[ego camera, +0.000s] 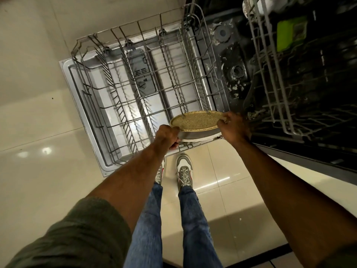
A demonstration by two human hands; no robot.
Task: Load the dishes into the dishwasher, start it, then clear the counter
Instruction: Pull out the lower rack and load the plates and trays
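Note:
A round, yellow speckled plate [195,121] sits at the near right corner of the pulled-out lower rack [123,105], tilted among the wire tines. My left hand [168,137] grips its left rim from below. On the opposite side my right hand [232,127] holds the right rim. The rack, otherwise bare, rests over the lowered dishwasher door [77,89]. A white edge shows under the plate; I cannot tell whether it is a second dish.
The upper rack [274,78] juts out at the right, holding a green item [289,35] and white dishes at the top. The dark tub floor [233,70] shows food scraps. My feet [183,171] stand on beige floor tiles just before the door.

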